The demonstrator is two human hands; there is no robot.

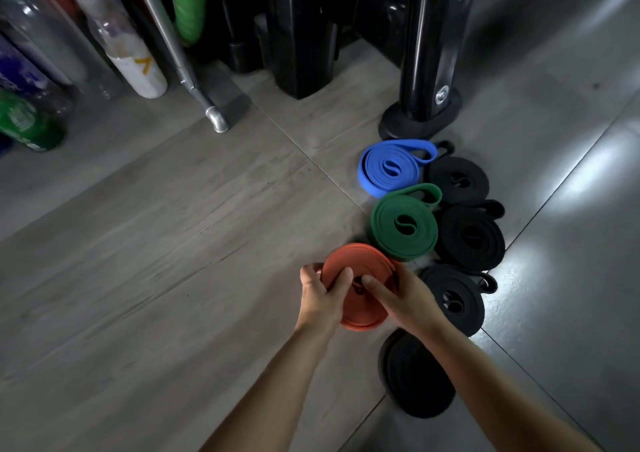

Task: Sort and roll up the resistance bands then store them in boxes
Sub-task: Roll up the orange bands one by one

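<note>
I see the left hand (323,296) gripping the red rolled band (353,261) at its rim, right hand (403,301) pinching its centre, just beside the green roll (403,226) on the floor (173,244).

Your grey floor (138,244) carries a blue roll (391,169) with a green roll (403,225) just beside it. Four black rolls (459,181) lie in a row at their right, near a black post's foot (419,122).

Both hands, left hand (323,297) and right hand (403,299), grip the rolled orange band (360,268)
</note>
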